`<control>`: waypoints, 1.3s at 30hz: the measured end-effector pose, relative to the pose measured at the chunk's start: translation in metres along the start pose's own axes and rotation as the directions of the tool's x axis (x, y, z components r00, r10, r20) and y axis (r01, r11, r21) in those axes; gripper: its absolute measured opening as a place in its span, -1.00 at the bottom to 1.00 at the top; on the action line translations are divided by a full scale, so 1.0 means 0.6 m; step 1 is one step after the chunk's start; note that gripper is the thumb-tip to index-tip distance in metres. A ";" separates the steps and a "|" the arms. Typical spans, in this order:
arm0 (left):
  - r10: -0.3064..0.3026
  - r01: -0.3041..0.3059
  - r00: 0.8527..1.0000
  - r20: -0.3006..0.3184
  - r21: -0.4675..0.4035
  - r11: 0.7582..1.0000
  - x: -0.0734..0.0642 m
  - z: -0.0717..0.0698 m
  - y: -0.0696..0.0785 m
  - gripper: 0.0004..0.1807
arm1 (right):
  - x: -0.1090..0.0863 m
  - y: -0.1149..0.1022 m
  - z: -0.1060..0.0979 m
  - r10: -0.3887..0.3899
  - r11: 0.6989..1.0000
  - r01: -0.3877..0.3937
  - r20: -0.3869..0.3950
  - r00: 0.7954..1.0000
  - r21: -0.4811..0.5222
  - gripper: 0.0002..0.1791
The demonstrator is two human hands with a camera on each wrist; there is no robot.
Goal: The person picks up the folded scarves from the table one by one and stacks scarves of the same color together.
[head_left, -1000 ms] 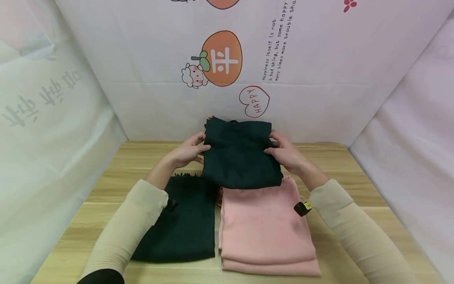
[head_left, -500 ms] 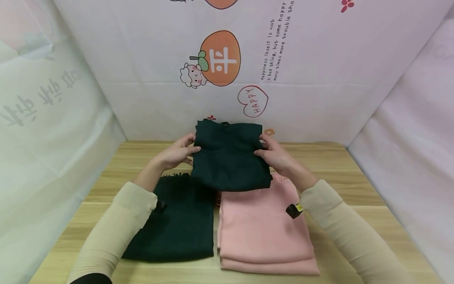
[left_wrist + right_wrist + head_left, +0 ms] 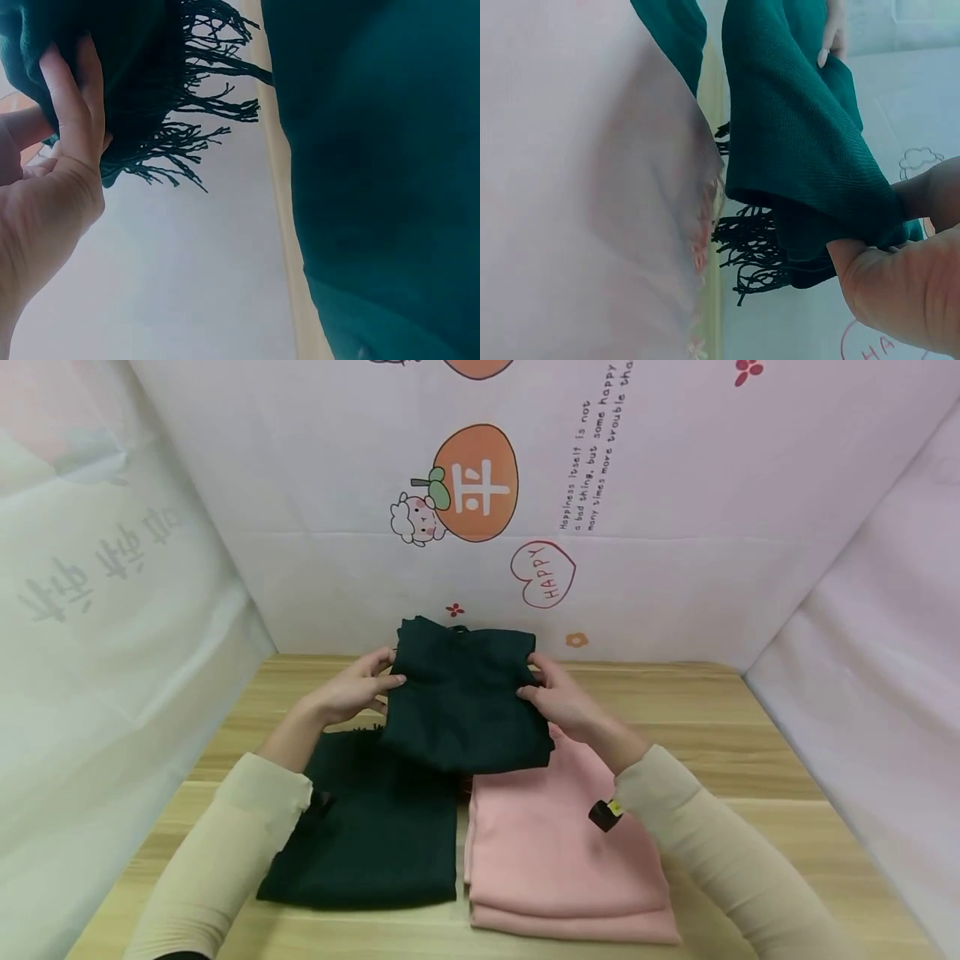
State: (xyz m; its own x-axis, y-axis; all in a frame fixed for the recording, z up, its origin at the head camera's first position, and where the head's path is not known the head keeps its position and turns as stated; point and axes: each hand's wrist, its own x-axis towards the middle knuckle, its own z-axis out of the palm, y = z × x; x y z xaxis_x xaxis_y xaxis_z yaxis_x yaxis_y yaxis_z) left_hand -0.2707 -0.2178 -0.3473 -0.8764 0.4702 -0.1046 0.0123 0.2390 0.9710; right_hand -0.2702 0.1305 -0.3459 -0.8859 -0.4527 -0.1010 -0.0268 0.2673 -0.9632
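Between both hands hangs a folded dark green fringed scarf [image 3: 465, 702], held above the table. My left hand [image 3: 354, 689] grips its left edge, thumb in front and fingers behind. The right hand [image 3: 562, 697] pinches the opposite edge, its thumb on the near face in the right wrist view. Dark tassels [image 3: 202, 97] dangle from the scarf in the left wrist view. Below it on the left lies another folded dark green cloth [image 3: 375, 843] with a fringe along its far edge. A folded pink scarf [image 3: 562, 852] lies to the right, its far end partly covered by the held scarf.
The wooden table [image 3: 735, 752] carries both folded cloths side by side, a narrow gap between them. A white printed sheet [image 3: 660, 593] rises behind the table, and white sheets hang at both sides.
Both hands have carried the held green scarf to the left and slightly lower, from over the pink scarf toward the green cloth. The two folded cloths on the table stay put.
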 end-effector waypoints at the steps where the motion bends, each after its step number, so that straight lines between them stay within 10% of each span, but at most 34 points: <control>1: -0.001 0.001 1.000 0.000 0.002 1.000 -0.003 -0.002 -0.001 -0.73 | 0.001 0.001 0.004 -0.005 1.000 0.005 0.001 1.000 -0.002 -0.40; 39: -0.041 0.044 0.998 -0.039 0.068 0.997 -0.144 -0.076 -0.066 -0.68 | -0.007 0.008 0.146 0.008 0.996 -0.026 0.212 0.977 0.084 -0.23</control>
State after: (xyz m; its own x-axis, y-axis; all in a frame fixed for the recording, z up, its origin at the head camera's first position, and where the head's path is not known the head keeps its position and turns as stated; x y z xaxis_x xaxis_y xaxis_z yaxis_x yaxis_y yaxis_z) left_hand -0.2176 -0.3066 -0.3667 -0.8940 0.4268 -0.1361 0.0069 0.3168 0.9485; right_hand -0.2260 0.0590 -0.3716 -0.7678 -0.6207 -0.1590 0.0355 0.2066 -0.9778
